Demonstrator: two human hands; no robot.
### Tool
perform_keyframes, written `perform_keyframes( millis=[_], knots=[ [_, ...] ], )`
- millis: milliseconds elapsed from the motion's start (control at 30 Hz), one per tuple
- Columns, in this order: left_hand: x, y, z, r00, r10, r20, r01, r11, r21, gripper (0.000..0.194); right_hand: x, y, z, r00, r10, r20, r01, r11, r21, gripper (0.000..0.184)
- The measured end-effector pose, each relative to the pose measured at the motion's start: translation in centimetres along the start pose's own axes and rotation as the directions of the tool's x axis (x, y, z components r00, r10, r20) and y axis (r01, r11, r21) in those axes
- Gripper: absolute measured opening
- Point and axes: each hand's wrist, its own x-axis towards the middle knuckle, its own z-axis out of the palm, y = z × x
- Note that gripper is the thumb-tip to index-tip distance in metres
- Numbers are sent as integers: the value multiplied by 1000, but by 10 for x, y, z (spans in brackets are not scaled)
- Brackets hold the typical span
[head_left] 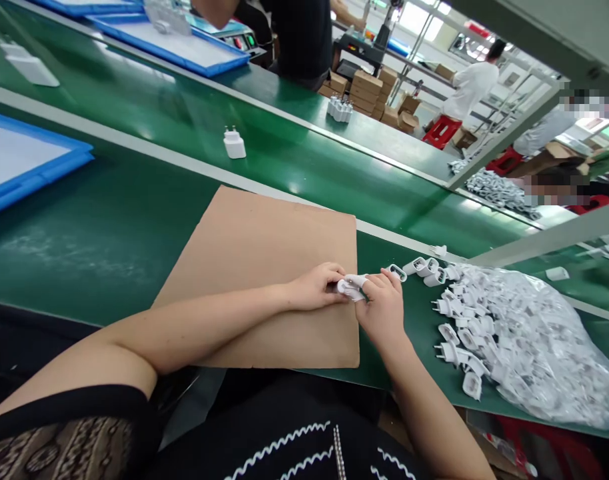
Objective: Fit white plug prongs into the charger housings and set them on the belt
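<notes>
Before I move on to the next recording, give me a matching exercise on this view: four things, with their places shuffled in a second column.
Column 1
1. Brown cardboard sheet
2. Clear plastic bag of white plug parts
3. Small white charger part
4. Upright white two-pin charger

Column 2
A. On the right side of the green bench
B. Beyond the near white rail
C. Beneath the left forearm
D. Held between the left hand and right hand

Pairs: 1-C, 2-A, 3-D, 4-B
</notes>
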Motion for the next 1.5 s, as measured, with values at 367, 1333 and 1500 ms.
perform_keyframes(
  millis=[367,1333,1500],
  knots=[
    [74,4,-68,940,-341,-19,341,931,129,46,-93,103,-42,694,683,-228,-709,593,-381,35],
    [121,8,39,978,41,204,-123,905,408,35,-122,95,-50,666,724,-177,-634,675,376,32],
    [99,27,30,984,129,120,-166,902,399,37,-111,71,-37,764,628,-151,-635,773,1,34]
  ],
)
